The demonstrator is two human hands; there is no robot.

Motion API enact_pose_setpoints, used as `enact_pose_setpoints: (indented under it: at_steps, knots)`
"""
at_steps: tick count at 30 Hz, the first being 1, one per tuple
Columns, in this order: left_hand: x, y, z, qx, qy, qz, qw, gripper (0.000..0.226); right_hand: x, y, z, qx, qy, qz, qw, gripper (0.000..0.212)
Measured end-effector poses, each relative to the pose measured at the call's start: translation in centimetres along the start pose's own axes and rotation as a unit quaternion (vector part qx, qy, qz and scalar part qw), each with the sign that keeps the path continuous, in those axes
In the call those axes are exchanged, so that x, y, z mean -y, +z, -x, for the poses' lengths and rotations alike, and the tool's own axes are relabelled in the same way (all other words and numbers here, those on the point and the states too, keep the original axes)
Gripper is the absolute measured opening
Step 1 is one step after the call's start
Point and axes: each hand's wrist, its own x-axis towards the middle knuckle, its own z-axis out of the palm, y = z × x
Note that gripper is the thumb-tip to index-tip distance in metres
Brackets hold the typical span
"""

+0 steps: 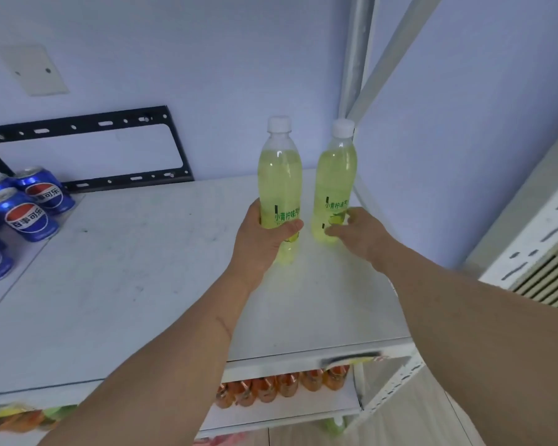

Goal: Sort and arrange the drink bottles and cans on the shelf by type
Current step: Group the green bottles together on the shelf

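Two yellow-green lime soda bottles with white caps stand upright on the white top shelf [142, 268] near its back right corner. My left hand [261, 239] grips the left bottle [279, 175] around its lower label, thumb across the front. My right hand [358, 233] is at the lower part of the right bottle [335, 175]; its fingers touch the label and look loosely curled around it. The two bottles stand a small gap apart.
Several blue Pepsi cans [26, 214] are grouped at the shelf's left edge. A black metal bracket [87, 149] leans on the wall behind. Orange bottles [281, 387] line the shelf below. A white upright post [355, 59] is at the back right, an air conditioner unit [535, 252] farther right.
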Motion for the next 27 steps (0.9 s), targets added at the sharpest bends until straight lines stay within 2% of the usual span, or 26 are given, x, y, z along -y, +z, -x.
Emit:
enact_pose_setpoints:
  at_steps: [1,3,5,9,23,25,27]
  knots:
    - [0.0,0.1,-0.2,0.002,0.001,-0.005,1.0,0.057,-0.3,0.0,1.0,-0.015,0.005,0.141,0.99,0.058]
    - [0.2,0.2,-0.6,0.006,0.001,-0.017,1.0,0.057,-0.6,0.5,2.6,-0.036,-0.045,0.365,0.929,0.042]
    - [0.6,0.4,-1.0,0.011,0.0,-0.027,1.0,0.06,-0.7,1.1,3.8,-0.045,-0.085,0.428,0.899,0.034]
    - [1.6,0.6,-1.7,0.019,-0.004,-0.038,0.999,0.061,-1.6,2.2,4.9,-0.036,-0.095,0.46,0.882,0.026]
    - [1.7,0.1,-5.4,0.066,-0.009,-0.088,0.994,0.072,-2.0,2.3,5.3,-0.015,-0.094,0.45,0.888,0.025]
    - [1.6,-0.4,-4.2,0.041,-0.026,-0.154,0.987,0.077,-1.5,2.5,5.9,-0.019,-0.098,0.464,0.88,0.025]
    - [1.4,-1.3,-1.7,-0.006,-0.006,-0.316,0.949,0.066,-0.6,3.0,6.8,-0.02,-0.109,0.48,0.87,0.025]
